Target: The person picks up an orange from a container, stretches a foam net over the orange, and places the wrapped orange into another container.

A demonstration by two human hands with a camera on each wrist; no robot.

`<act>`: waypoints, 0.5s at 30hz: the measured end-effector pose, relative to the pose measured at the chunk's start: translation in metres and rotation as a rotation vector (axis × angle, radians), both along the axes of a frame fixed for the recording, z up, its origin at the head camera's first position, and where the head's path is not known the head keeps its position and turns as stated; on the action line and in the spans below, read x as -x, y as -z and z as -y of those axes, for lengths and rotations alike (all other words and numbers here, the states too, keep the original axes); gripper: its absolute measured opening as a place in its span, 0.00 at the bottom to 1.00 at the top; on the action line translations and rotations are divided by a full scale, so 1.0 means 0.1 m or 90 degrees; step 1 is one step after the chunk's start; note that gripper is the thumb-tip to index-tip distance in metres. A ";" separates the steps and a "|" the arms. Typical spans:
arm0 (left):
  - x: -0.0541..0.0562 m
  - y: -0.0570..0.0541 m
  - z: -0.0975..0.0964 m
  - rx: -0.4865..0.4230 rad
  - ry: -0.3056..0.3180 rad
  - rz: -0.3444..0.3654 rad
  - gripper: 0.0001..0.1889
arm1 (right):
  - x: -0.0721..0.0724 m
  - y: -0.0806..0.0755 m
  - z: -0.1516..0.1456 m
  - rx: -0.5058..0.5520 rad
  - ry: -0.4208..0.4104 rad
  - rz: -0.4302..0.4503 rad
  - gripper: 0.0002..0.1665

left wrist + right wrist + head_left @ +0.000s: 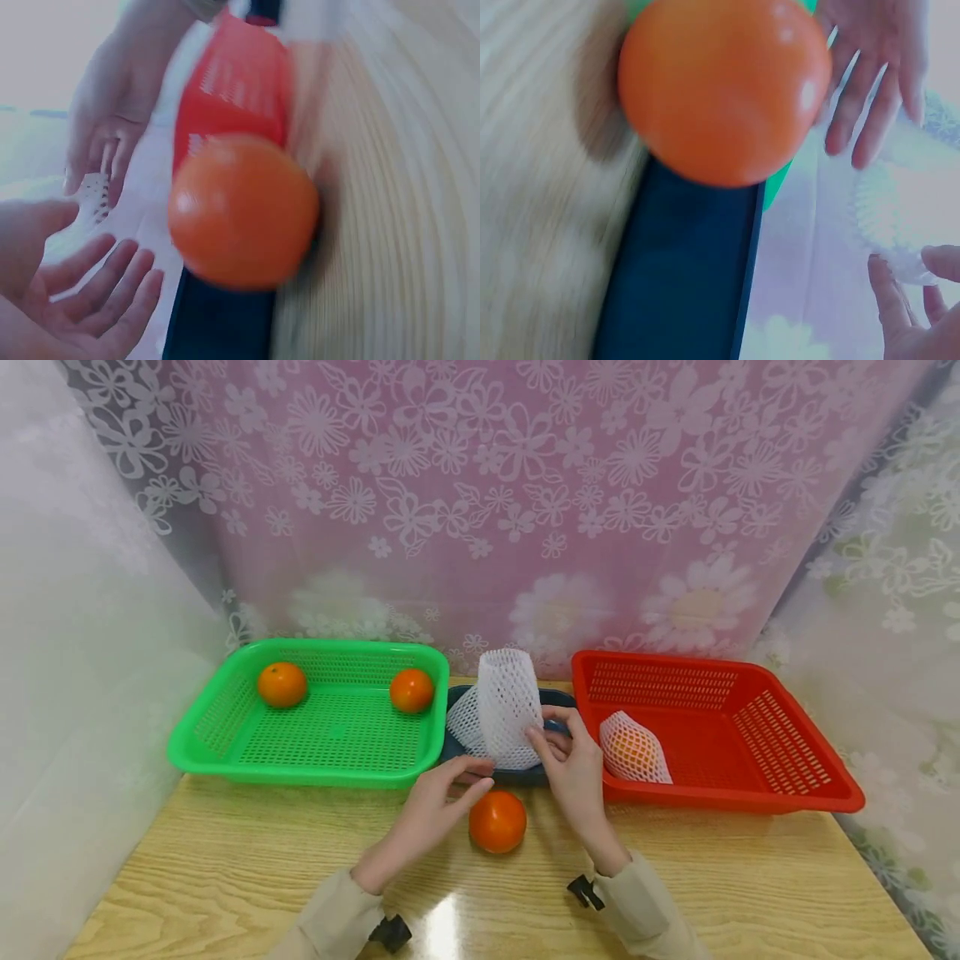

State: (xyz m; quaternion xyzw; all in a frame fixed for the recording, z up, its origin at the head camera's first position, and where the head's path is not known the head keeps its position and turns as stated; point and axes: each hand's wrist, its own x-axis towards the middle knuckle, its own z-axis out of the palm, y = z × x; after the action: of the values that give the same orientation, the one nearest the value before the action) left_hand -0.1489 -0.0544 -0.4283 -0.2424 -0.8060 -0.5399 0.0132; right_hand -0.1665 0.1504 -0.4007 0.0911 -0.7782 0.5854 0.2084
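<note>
Between thumb and fingers, my right hand [576, 770] pinches a white foam net sleeve [508, 702] by its lower right side. The sleeve stands upright above a dark blue tray [531, 778], where more white netting [465, 724] lies. My left hand [438, 800] is just left of the sleeve's lower end; its fingers [101, 292] are loosely spread and hold nothing. Below and between both hands an orange fruit [497, 822] without netting sits on the table; it looms large in both wrist views.
To the left, a green basket [300, 771] contains two bare orange fruits [282, 685]. At the right stands a red basket [720, 796] with one netted fruit [633, 750] in its near left corner. A pink flowered curtain [480, 527] hangs behind the wooden table [225, 860].
</note>
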 end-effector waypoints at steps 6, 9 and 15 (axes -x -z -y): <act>0.07 -0.04 -0.08 -0.222 0.001 0.184 0.18 | -0.12 0.04 0.02 0.051 -0.051 0.047 0.22; 0.08 -0.05 -0.12 -0.306 -0.026 0.241 0.19 | -0.16 0.09 0.02 0.019 -0.071 0.033 0.24; 0.06 -0.05 -0.16 -0.445 -0.059 0.311 0.18 | -0.21 0.18 0.03 -0.070 -0.086 -0.031 0.28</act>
State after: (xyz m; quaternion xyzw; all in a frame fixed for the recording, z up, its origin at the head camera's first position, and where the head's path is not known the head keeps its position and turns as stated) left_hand -0.1552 -0.0381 -0.4230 -0.0519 -0.5639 -0.8210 -0.0724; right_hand -0.1450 0.1476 -0.4190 0.1690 -0.7961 0.5521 0.1815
